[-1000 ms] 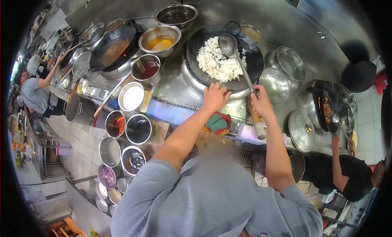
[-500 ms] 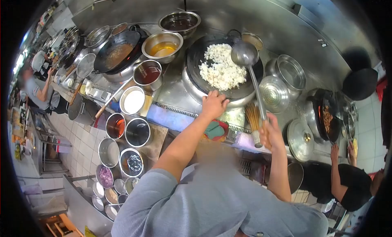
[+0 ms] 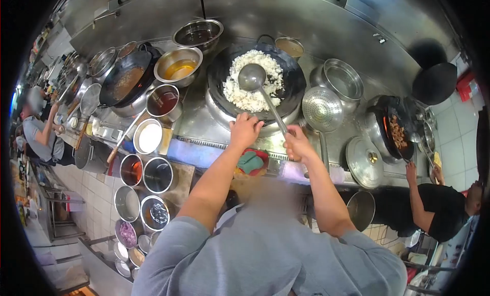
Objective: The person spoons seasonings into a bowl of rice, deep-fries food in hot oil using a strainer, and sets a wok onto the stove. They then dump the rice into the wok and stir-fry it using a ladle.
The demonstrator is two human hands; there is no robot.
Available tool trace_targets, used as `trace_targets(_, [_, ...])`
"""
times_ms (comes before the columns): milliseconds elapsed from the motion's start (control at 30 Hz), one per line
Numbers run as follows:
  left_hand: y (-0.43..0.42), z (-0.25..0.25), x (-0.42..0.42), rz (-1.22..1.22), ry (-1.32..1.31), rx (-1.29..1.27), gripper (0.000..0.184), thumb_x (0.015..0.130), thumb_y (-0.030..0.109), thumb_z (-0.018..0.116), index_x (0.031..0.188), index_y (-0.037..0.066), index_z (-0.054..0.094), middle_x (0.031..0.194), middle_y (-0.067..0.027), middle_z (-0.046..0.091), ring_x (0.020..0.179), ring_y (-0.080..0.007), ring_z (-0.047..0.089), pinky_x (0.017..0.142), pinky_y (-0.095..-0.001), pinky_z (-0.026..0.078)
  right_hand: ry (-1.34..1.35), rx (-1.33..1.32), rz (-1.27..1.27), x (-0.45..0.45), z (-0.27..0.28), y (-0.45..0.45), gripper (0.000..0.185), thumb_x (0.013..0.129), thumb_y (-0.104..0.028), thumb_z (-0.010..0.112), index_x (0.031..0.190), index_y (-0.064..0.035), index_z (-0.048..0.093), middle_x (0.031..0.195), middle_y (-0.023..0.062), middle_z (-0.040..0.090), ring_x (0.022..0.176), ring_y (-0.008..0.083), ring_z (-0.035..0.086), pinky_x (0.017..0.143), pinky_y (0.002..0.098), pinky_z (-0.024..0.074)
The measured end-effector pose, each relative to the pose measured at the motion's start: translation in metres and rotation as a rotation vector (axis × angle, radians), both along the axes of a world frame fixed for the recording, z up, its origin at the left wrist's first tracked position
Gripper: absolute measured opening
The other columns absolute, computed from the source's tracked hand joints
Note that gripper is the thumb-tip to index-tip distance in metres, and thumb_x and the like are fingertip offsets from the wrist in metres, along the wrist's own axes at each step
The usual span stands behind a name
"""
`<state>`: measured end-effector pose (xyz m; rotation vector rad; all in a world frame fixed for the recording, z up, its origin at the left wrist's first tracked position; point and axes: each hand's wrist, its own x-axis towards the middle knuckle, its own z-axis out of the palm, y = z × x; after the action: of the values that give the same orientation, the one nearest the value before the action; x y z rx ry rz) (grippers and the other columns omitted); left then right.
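The right hand (image 3: 299, 144) grips a ladle (image 3: 252, 77) far down its handle, likely for reach, over rice (image 3: 274, 74) in the upper-centre wok (image 3: 294, 80), whose rim the left hand (image 3: 245, 131) — grip impossible to tell — seemingly steadies.

Dull grey stainless-steel wall (image 3: 286, 15) rising ahead of me, white square-tiled wall (image 3: 453, 155) over to the right, pale tiled floor (image 3: 97, 194) down at left, bluish-white light (image 3: 19, 88) glowing beyond

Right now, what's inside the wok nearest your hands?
The wok holds white rice, with a ladle over it. What lies under the ladle and rice is covered.
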<state>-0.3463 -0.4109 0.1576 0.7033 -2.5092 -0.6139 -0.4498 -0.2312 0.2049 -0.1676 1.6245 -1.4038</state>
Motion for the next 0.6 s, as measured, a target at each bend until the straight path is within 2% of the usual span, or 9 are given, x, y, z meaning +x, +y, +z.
trace_targets(33, [-0.001,0.001,-0.001,0.001,-0.007,0.002,0.023,0.086,0.037,0.062,0.091,0.015,0.067,0.095,-0.0047,0.055,0.100,-0.0242,0.052,0.081,-0.0470,0.037,0.344,0.143,0.085,0.000,0.009,-0.015,0.030,0.096,-0.018,0.049,0.123,-0.0180,0.036,0.070,0.0050,0.049,0.047,0.0103,0.042,0.037,0.0257,0.0338])
trace_targets(67, [-0.001,0.000,0.003,0.001,-0.025,0.003,0.024,0.086,0.037,0.062,0.091,0.015,0.067,0.095,-0.0047,0.055,0.100,-0.0241,0.052,0.081,-0.0470,0.037,0.340,0.144,0.093,-0.003,0.018,-0.017,0.030,0.096,-0.018,0.049,0.123,-0.0180,0.036,0.070,0.0050,0.049,0.047,0.0103,0.042,0.037,0.0257,0.0338])
trace_targets(133, [-0.002,-0.004,0.001,0.014,-0.002,-0.015,0.025,0.087,0.038,0.061,0.091,0.015,0.067,0.095,-0.0048,0.055,0.100,-0.0242,0.052,0.081,-0.0472,0.037,0.178,-0.066,-0.061,-0.018,0.036,-0.021,0.031,0.096,-0.019,0.049,0.123,-0.0170,0.035,0.071,0.0057,0.049,0.048,0.0105,0.043,0.038,0.0249,0.0343])
trace_targets(167, [-0.001,-0.005,0.002,0.016,-0.014,-0.035,0.025,0.087,0.038,0.061,0.090,0.015,0.066,0.096,-0.0049,0.055,0.100,-0.0243,0.052,0.081,-0.0475,0.038,-0.143,-0.257,-0.122,-0.037,0.029,-0.011,0.031,0.096,-0.019,0.049,0.124,-0.0158,0.035,0.072,0.0062,0.049,0.049,0.0105,0.044,0.037,0.0245,0.0350])
trace_targets(267, [-0.001,-0.010,0.001,-0.004,-0.027,-0.084,0.025,0.087,0.039,0.060,0.091,0.015,0.066,0.099,-0.0050,0.055,0.101,-0.0247,0.052,0.080,-0.0483,0.039,-0.165,-0.186,-0.132,-0.076,-0.008,-0.019,0.031,0.096,-0.019,0.049,0.123,-0.0152,0.034,0.072,0.0066,0.049,0.048,0.0106,0.044,0.037,0.0243,0.0358])
trace_targets(300, [-0.001,-0.009,0.001,-0.009,-0.043,-0.070,0.026,0.087,0.040,0.060,0.092,0.015,0.066,0.099,-0.0051,0.055,0.101,-0.0248,0.052,0.080,-0.0485,0.039,0.179,0.028,-0.076,-0.062,0.006,-0.032,0.031,0.096,-0.019,0.049,0.122,-0.0151,0.034,0.073,0.0067,0.049,0.048,0.0107,0.044,0.037,0.0251,0.0364])
trace_targets(400, [0.000,-0.005,0.000,0.007,-0.067,-0.068,0.026,0.087,0.040,0.059,0.093,0.015,0.065,0.098,-0.0049,0.055,0.101,-0.0245,0.052,0.080,-0.0485,0.038,0.589,0.184,0.099,-0.039,0.039,-0.052,0.029,0.096,-0.019,0.048,0.121,-0.0158,0.034,0.074,0.0071,0.050,0.047,0.0112,0.043,0.037,0.0252,0.0365])
trace_targets(533, [0.002,-0.002,0.002,0.011,-0.046,-0.067,0.026,0.087,0.040,0.059,0.094,0.016,0.066,0.097,-0.0040,0.055,0.100,-0.0233,0.052,0.081,-0.0487,0.036,-0.300,-0.277,-0.103,-0.064,-0.021,-0.056,0.028,0.096,-0.017,0.048,0.120,-0.0167,0.034,0.071,0.0068,0.050,0.044,0.0131,0.044,0.036,0.0279,0.0361])
trace_targets(600, [0.000,-0.004,-0.001,0.014,-0.040,-0.088,0.026,0.087,0.041,0.060,0.094,0.016,0.066,0.097,-0.0037,0.055,0.099,-0.0231,0.053,0.080,-0.0491,0.036,-0.257,-0.247,-0.114,-0.045,-0.006,-0.068,0.027,0.096,-0.019,0.048,0.119,-0.0178,0.034,0.071,0.0077,0.051,0.044,0.0132,0.044,0.036,0.0281,0.0357])
